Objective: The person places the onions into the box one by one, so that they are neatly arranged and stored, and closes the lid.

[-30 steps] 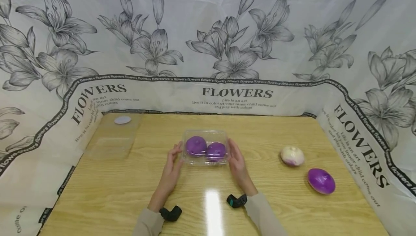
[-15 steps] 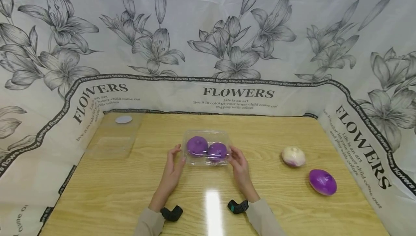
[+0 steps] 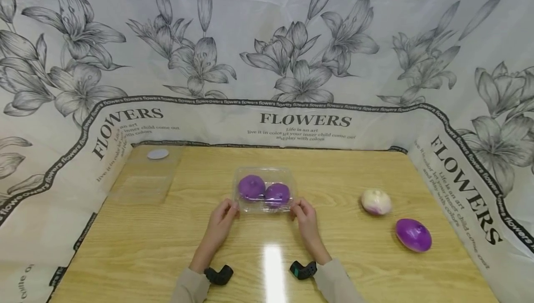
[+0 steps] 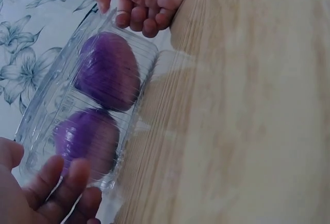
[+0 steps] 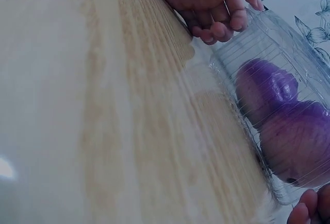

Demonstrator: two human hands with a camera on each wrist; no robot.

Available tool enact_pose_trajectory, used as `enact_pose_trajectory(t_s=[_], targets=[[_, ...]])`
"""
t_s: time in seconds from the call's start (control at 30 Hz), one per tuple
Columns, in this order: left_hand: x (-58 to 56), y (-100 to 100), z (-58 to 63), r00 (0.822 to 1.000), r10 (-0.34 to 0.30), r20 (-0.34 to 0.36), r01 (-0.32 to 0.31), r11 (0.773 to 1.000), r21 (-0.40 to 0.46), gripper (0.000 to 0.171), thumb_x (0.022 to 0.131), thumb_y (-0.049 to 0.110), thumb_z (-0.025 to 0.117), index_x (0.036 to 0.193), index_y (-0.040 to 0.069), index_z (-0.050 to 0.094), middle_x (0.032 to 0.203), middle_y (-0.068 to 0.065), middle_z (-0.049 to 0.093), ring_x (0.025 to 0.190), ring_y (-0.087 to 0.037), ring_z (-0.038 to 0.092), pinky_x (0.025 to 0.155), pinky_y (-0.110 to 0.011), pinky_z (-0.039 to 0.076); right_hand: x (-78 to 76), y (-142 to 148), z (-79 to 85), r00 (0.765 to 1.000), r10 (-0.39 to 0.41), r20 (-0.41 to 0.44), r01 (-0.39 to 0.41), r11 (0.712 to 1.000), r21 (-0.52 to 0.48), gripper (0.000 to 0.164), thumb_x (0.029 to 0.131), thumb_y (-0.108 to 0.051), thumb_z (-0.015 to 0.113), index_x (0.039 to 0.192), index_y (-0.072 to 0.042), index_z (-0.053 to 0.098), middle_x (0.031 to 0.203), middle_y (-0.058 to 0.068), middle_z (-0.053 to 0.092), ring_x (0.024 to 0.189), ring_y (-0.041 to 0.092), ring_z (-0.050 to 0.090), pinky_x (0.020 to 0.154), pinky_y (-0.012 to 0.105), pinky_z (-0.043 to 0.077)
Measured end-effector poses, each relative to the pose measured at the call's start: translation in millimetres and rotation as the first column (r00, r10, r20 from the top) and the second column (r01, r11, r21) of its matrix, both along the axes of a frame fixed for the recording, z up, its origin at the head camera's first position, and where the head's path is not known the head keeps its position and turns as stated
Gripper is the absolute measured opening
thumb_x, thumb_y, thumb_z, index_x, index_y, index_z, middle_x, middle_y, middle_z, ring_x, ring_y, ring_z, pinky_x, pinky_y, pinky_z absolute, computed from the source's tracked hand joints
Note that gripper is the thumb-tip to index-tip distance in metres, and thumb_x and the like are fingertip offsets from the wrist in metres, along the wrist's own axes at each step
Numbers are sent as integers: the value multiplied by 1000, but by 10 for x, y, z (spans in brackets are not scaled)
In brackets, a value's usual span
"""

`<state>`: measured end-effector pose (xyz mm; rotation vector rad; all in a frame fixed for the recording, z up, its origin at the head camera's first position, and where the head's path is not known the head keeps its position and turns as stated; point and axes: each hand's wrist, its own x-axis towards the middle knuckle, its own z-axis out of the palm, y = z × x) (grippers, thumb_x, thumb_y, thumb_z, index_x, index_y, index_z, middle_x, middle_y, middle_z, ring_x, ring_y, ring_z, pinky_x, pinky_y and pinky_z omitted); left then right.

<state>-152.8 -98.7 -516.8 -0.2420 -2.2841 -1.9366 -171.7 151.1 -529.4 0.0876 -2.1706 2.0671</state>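
Note:
A clear plastic clamshell box (image 3: 263, 208) sits on the table in front of me, with two purple turnips (image 3: 251, 187) inside. Its ridged walls show close up in the left wrist view. At the near left corner my left hand (image 3: 221, 219) pinches the edge, its thumb on the rim in the right wrist view. My right hand (image 3: 306, 219) pinches the near right corner the same way, other fingers curled beside the wall. Off to the right lie two loose turnips: a cream one (image 3: 376, 202) with a purple patch, and a glossy purple one (image 3: 413, 235).
At the far left of the wooden table (image 3: 333, 173) lies a flat clear plastic piece (image 3: 146, 178) with a white oval label (image 3: 158, 154). A flower-printed cloth (image 3: 267, 122) walls the back and both sides.
Both hands have slid from the box's sides toward its near corners, and their fingers have curled in. The box and the loose turnips have stayed in place.

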Motion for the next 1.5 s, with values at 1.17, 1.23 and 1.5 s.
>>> enact_pose_trajectory(t_s=[1.17,1.23,1.5], targets=[[-183,79,-149,962,34,271,-95,972,216,24,96,2,52,77,-9,62,62,-12,59,62,-18,56,67,-22,46,-37,-39,-7,993,0,114,16,990,-137,23,95,5,45,77,18,44,65,7,50,58,15,48,53,21,41],[-185,89,-162,961,41,272,-104,970,219,24,96,3,52,77,-7,62,62,-12,59,62,-18,56,67,-23,46,-38,-34,-10,994,1,110,14,991,-135,23,96,5,45,76,17,44,65,7,50,58,15,49,54,22,42],[-164,137,-211,970,50,238,-108,965,239,25,102,9,50,86,-6,61,77,-19,64,74,-22,62,74,-24,52,-24,-43,-9,994,-67,81,78,987,-138,21,94,4,48,77,18,48,62,8,55,57,14,54,52,21,46]])
